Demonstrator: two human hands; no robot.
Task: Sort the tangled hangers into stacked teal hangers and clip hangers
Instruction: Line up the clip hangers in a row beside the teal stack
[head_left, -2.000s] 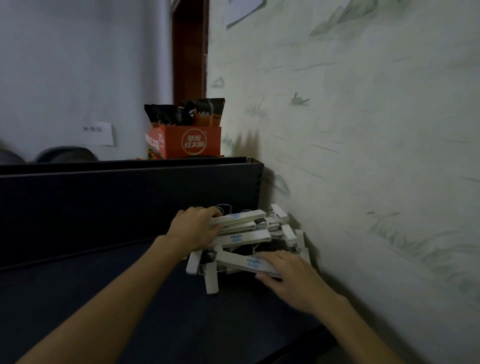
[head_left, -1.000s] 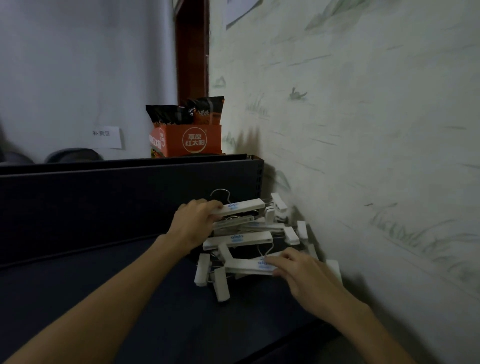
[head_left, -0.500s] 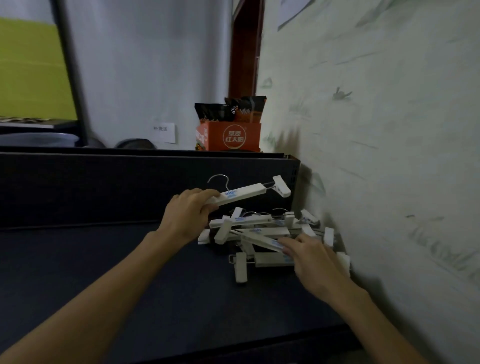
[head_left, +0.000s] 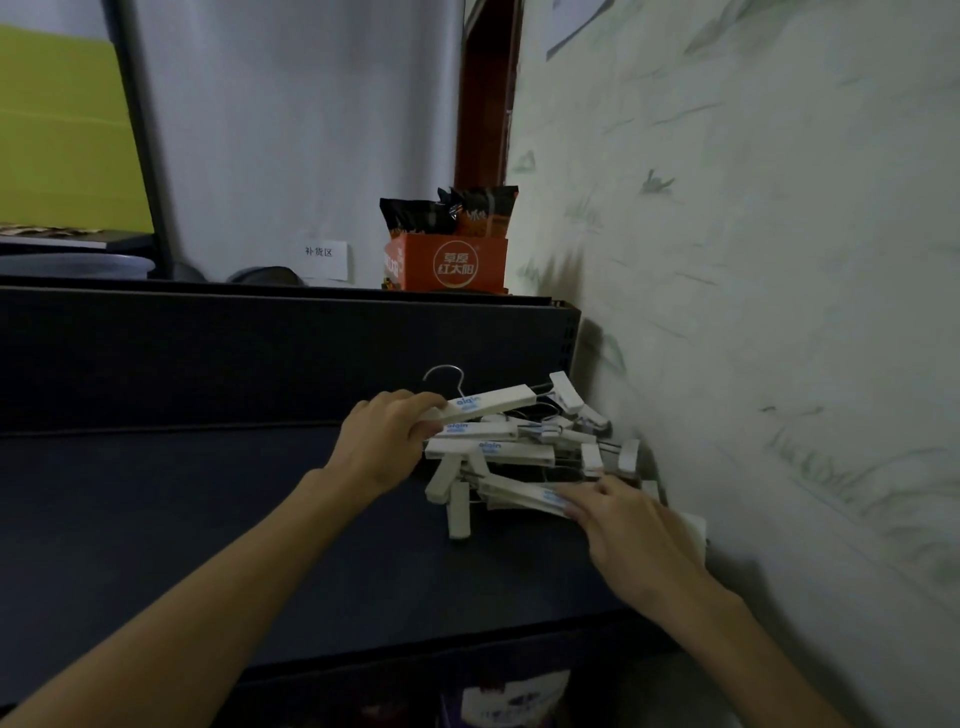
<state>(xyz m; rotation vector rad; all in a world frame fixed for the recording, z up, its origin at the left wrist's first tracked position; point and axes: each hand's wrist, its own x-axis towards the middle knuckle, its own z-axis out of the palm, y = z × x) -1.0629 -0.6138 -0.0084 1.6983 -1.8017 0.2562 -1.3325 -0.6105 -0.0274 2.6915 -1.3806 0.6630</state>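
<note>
Cut off at the upper left edge: a yellow-green panel (head_left: 57, 124) behind a dark upright post (head_left: 143, 135), with grey rounded shapes below too dim to identify. Small white paper label (head_left: 325, 258) with printed characters stuck on the pale back wall at centre. Right of it, an orange cardboard box (head_left: 452, 266) holding dark crinkled snack bags (head_left: 447, 208), standing on the top edge of a dark back panel (head_left: 260, 353). Matte dark shelf surface (head_left: 182, 519) across the lower half; items beneath its front lip too dark to make out.

Left hand (head_left: 382, 447) at centre, fingers curled round the left end of the top clip hanger (head_left: 488, 406), a flat off-white bar with blue lettering, a thin metal hook (head_left: 444, 376) and a clip at its right end, held tilted above the rest. Just below and right, tangled pile of clip hangers (head_left: 519, 462), same pale rectangular bars and wire, heaped in the shelf's right corner against the wall; far side partly hidden and blurred, so number unclear. No teal visible among them.

Right hand (head_left: 631, 535) lower right, fingers fairly straight and resting on a low bar of the pile; hold on it cannot be told, fingertips blurred. Rough pale wall (head_left: 753, 260) with faint greenish markings filling the right side.
</note>
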